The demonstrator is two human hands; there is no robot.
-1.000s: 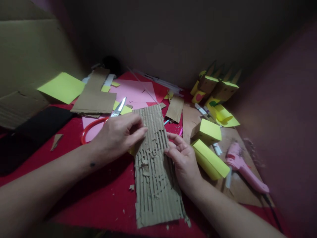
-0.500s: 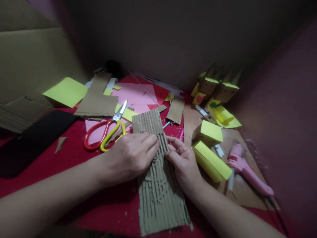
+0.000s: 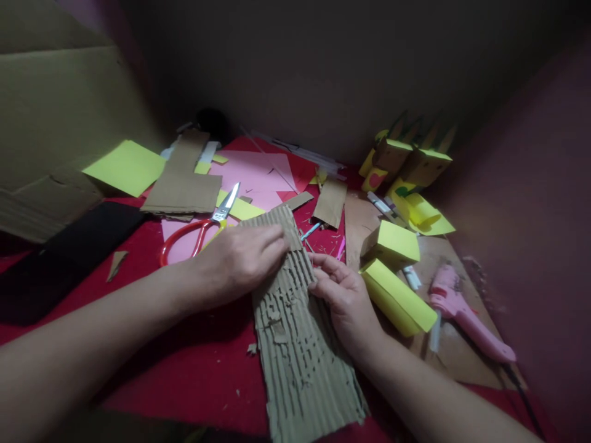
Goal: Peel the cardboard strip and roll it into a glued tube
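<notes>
A long cardboard strip (image 3: 300,344) with exposed, partly torn corrugated ridges lies lengthwise in front of me, its near end at the bottom of the view. My left hand (image 3: 249,255) rests over its upper left part, fingers curled and closed on the cardboard near the smoother top end. At the right edge, my right hand (image 3: 344,298) pinches the strip between thumb and bent fingers. Red-and-yellow-handled scissors (image 3: 196,237) lie behind my left hand, their yellow handle mostly hidden by it.
On the red tabletop (image 3: 194,369) are flat cardboard pieces (image 3: 187,191), pink paper (image 3: 252,172) and a black object (image 3: 69,264) at left. Yellow paper boxes (image 3: 399,298), a pink glue gun (image 3: 471,317) and small decorated cardboard figures (image 3: 427,163) stand or lie at right.
My left hand has moved up and left along the strip, uncovering more torn ridges. A small scrap now shows at the strip's left edge. My right hand keeps its pinch.
</notes>
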